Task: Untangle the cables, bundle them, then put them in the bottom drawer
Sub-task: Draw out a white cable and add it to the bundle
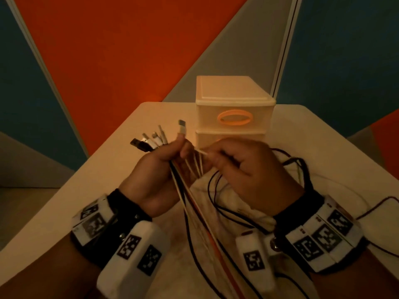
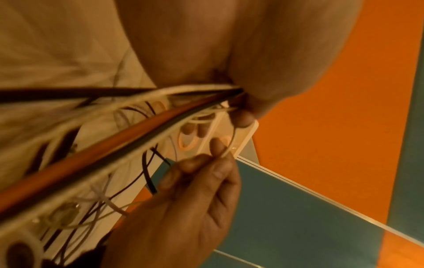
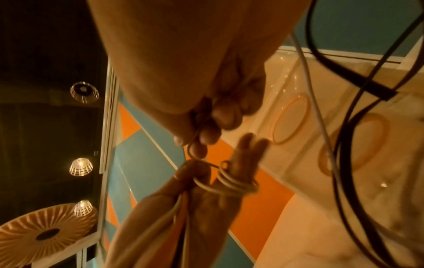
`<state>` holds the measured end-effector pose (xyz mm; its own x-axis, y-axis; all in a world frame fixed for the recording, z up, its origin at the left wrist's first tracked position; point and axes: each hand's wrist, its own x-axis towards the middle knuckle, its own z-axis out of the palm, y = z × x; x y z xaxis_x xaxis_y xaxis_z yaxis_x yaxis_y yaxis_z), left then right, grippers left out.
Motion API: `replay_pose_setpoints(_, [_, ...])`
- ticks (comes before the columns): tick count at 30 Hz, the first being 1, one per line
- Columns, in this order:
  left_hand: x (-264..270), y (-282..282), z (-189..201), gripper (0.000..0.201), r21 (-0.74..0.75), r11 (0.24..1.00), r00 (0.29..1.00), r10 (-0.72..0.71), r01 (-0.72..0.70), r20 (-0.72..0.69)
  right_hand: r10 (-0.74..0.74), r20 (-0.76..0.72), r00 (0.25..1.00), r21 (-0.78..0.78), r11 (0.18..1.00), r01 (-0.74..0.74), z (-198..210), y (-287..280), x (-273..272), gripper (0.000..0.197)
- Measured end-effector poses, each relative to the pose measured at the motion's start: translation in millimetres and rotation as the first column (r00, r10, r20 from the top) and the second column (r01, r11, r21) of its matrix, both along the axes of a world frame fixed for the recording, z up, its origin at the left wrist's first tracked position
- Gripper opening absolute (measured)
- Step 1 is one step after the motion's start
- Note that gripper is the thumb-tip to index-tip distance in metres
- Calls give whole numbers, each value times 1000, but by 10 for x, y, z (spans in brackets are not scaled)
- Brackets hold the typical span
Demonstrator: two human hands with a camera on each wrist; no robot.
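Both hands [image 1: 207,162] gripping cables [image 1: 195,203] above pale table [image 1: 319,134], orange-and-teal walls [image 1: 121,50] behind.

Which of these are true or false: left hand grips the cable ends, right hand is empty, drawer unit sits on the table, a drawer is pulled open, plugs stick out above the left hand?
1. The left hand grips the cables. True.
2. The right hand is empty. False: its fingers pinch a thin pale cable.
3. The drawer unit sits on the table. True.
4. A drawer is pulled open. False: the drawer fronts that show are shut.
5. Plugs stick out above the left hand. True.
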<state>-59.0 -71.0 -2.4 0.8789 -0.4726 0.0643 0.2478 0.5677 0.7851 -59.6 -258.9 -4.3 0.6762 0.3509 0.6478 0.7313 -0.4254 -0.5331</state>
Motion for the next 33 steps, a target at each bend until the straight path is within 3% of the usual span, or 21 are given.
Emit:
replay_pose_setpoints(2, [27, 8, 0, 41, -151, 986, 997, 62, -69, -44, 70, -97, 993, -105, 991, -80, -85, 21, 4, 14])
replay_pose_setpoints(4, [51, 30, -18, 43, -246, 962, 990, 92, -116, -108, -60, -201, 978, -203, 979, 18, -127, -12, 34, 23])
replay_pose_setpoints(7, [75, 18, -40, 42, -241, 963, 983, 86, -123, -162, -281, -159, 946, -353, 911, 211, -135, -69, 37, 52])
replay_pose_setpoints(9, [94, 11, -43, 41, -213, 968, 979, 99, -136, -176, -293, -134, 947, -364, 903, 228, -144, -74, 17, 58])
replay_pose_setpoints(13, [104, 54, -38, 40, -211, 967, 978, 107, -144, -178, -65, -290, 955, -246, 969, -9, -174, -103, 28, 28])
replay_pose_setpoints(14, [107, 58, -38, 39, -213, 966, 978, 106, -144, -181, -74, -285, 956, -272, 962, -7, -166, -132, 39, 22])
replay_pose_setpoints(16, [106, 65, -42, 40, -207, 967, 976, 110, -149, -186, -283, -159, 946, -382, 901, 205, -116, -211, 47, 30])
replay_pose_setpoints(18, [113, 90, -30, 40, -213, 965, 975, 114, -154, -188, -514, -186, 837, -387, 822, 418, -29, -305, 55, 61])
replay_pose_setpoints(20, [127, 124, -25, 39, -217, 964, 976, 114, -155, -188, -526, -287, 801, -399, 826, 399, -31, -370, 62, 73])
replay_pose_setpoints(23, [159, 152, -34, 40, -200, 967, 976, 125, -160, -178, -346, -332, 877, -391, 897, 206, -174, -433, 124, 53])
replay_pose_setpoints(27, [183, 196, -33, 40, -213, 963, 976, 126, -163, -176, -161, -440, 883, -221, 973, 68, -157, -540, 165, 8])
replay_pose_setpoints(30, [177, 199, -35, 40, -228, 964, 981, 95, -134, -171, -165, -443, 881, -191, 978, 87, -137, -580, 168, 9])
replay_pose_setpoints(33, [157, 150, -50, 40, -212, 971, 983, 75, -110, -166, -349, -321, 881, -310, 917, 250, -201, -538, 236, 27])
